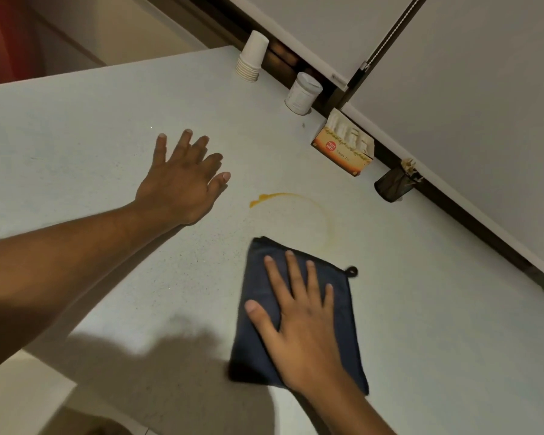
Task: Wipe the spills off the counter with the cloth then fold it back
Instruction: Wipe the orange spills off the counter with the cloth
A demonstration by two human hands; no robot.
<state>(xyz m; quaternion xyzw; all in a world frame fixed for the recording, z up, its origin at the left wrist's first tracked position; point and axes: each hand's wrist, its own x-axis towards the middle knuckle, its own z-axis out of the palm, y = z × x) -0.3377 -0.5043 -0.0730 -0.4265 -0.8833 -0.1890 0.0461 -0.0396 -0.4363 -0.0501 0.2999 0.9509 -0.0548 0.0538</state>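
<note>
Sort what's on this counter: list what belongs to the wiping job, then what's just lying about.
Belongs to the job:
dark blue cloth, under the flat right hand
orange spill ring
counter

Just lying about:
stack of paper cups
white jar
tea box
black mesh holder

The only print that can be made out stands on the orange tea box (343,152) at the back of the counter (91,120): under a round red badge whose white lettering is too small to read, a faint line seems to say "Ginger Tea". The white tub (302,93) beside it carries grey lines of print, all too blurred to read.
</note>
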